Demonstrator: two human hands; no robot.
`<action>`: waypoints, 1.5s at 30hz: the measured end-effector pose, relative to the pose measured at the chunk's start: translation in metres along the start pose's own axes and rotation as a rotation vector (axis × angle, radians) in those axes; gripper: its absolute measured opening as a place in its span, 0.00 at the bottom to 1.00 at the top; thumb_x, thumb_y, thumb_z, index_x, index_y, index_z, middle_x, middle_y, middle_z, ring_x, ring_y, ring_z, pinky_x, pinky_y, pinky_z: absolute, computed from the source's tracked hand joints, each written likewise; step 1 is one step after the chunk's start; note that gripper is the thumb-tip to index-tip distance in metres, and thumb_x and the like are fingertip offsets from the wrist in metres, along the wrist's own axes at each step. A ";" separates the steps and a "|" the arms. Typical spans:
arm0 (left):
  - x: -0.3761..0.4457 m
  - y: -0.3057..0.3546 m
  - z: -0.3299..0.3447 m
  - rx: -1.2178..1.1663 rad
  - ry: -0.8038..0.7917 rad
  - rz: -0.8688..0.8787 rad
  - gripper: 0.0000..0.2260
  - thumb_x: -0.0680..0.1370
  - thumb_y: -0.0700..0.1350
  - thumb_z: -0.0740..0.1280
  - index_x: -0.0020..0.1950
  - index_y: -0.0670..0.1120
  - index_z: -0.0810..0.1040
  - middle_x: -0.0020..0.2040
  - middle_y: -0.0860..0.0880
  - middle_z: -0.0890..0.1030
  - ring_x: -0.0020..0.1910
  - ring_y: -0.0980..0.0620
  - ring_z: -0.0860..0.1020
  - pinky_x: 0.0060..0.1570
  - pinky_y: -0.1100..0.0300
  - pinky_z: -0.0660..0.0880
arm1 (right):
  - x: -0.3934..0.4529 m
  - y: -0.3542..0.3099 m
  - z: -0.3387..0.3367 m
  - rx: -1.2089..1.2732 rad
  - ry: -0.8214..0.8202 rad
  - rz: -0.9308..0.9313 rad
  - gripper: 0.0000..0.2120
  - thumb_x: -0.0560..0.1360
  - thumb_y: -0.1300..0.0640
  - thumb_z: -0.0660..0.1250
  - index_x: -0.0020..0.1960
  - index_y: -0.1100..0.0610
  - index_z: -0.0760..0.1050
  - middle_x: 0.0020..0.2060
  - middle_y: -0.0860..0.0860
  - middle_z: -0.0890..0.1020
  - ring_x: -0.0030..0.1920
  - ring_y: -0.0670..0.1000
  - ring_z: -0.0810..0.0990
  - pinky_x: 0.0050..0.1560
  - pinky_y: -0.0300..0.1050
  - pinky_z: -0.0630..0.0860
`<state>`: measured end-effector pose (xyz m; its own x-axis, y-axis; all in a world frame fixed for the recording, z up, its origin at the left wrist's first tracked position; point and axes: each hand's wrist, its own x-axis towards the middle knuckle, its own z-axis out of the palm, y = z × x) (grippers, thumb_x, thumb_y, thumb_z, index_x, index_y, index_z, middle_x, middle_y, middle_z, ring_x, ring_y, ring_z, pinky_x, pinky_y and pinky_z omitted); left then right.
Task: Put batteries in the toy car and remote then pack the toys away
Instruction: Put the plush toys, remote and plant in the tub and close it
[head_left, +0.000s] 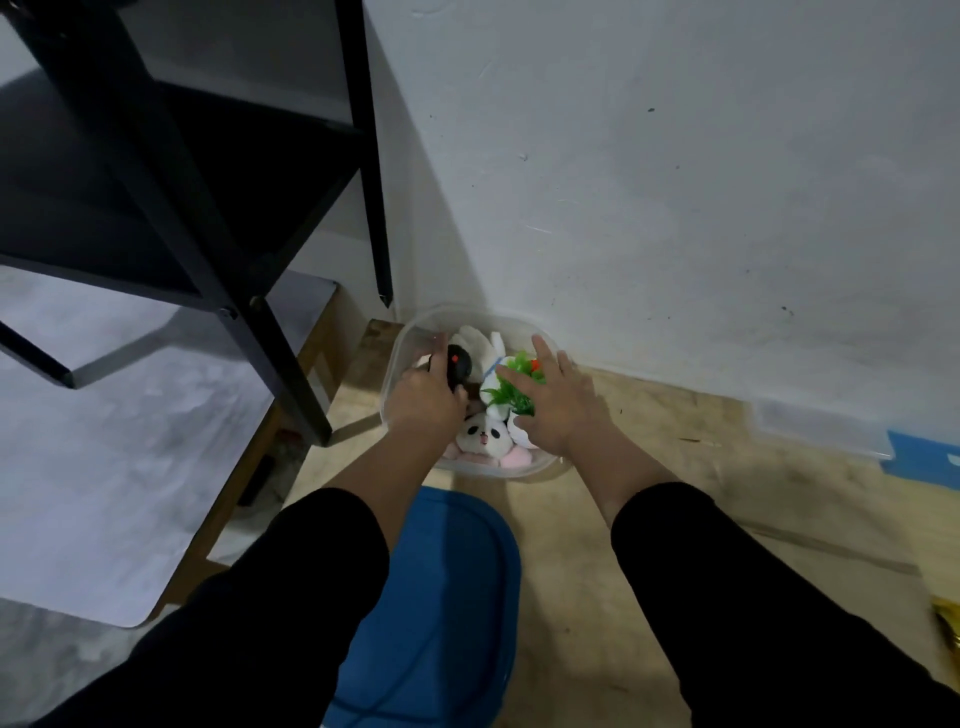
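Observation:
A clear plastic box (397, 340) stands on the floor against the white wall, filled with toys. In it lie a panda plush (483, 434), a white plush (480, 340) and a green plastic plant (511, 387). My left hand (423, 400) is inside the box, closed around a black rounded object with a red button (458, 362), which may be the remote. My right hand (558, 402) lies flat with spread fingers on the green plant and the toys. No toy car is visible.
A blue lid (431, 597) lies on the floor just in front of the box. A black metal shelf frame (208, 208) stands at the left over a white mat (104, 441). Another clear container (821, 431) and something blue (924, 457) sit by the wall at right.

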<state>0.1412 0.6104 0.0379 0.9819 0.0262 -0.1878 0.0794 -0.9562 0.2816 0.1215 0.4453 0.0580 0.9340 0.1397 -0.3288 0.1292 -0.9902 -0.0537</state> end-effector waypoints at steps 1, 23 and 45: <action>-0.003 0.000 -0.002 0.030 -0.006 -0.025 0.31 0.80 0.53 0.57 0.78 0.50 0.45 0.63 0.40 0.75 0.59 0.40 0.75 0.49 0.52 0.72 | -0.004 0.001 -0.002 0.012 0.026 -0.006 0.32 0.77 0.47 0.61 0.74 0.36 0.47 0.76 0.50 0.36 0.76 0.59 0.40 0.74 0.59 0.47; -0.111 -0.026 -0.002 -0.016 0.190 -0.018 0.28 0.82 0.56 0.52 0.78 0.51 0.46 0.77 0.36 0.43 0.76 0.37 0.42 0.71 0.38 0.47 | -0.107 -0.027 0.030 0.057 0.367 -0.237 0.27 0.77 0.50 0.61 0.74 0.44 0.59 0.77 0.53 0.51 0.77 0.53 0.50 0.73 0.62 0.45; -0.230 -0.118 0.054 -0.161 -0.266 -0.310 0.43 0.73 0.58 0.69 0.78 0.53 0.44 0.71 0.37 0.55 0.70 0.36 0.60 0.65 0.45 0.66 | -0.197 -0.076 0.144 0.147 -0.261 0.090 0.41 0.74 0.35 0.60 0.77 0.44 0.42 0.77 0.51 0.45 0.77 0.56 0.44 0.73 0.59 0.56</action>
<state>-0.1029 0.7017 -0.0028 0.8306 0.2087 -0.5164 0.4098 -0.8568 0.3130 -0.1204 0.4942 -0.0085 0.8197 0.0678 -0.5687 -0.0175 -0.9895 -0.1432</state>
